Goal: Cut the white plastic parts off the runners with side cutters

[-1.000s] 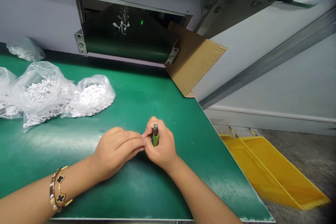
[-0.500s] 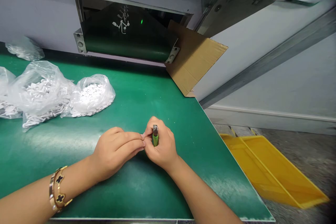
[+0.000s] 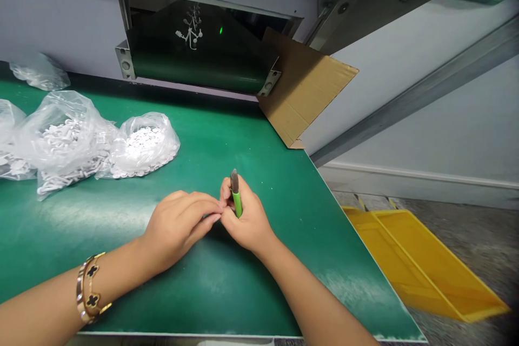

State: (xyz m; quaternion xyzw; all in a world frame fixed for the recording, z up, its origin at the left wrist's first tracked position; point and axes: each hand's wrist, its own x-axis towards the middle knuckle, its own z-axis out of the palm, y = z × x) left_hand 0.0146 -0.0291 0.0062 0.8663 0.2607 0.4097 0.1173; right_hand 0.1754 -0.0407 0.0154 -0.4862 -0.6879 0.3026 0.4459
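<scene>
My right hand (image 3: 249, 221) is closed around a small green-handled tool (image 3: 236, 197), whose short, pointed metal head sticks up past the fingers. My left hand (image 3: 178, 227) is closed in a pinch, its fingertips meeting the right thumb and finger. Whatever lies between the fingertips is hidden or too small to name. Both hands are just above the green tabletop (image 3: 227, 297). To the left stands a clear plastic bag of small white round pieces (image 3: 144, 146), beside a larger bag of white elongated pieces (image 3: 67, 140).
More bags of white parts (image 3: 38, 71) stand at the far left. Behind the table, a conveyor belt (image 3: 203, 67) comes through a wall opening, with a white branched plastic piece (image 3: 190, 35) on it. A cardboard flap (image 3: 308, 86) leans right of it. A yellow bin (image 3: 425, 265) stands right of the table.
The tool has tilted in my right hand, so more of its metal head and green handle shows. My left fingertips remain against the right hand. The view has shifted slightly.
</scene>
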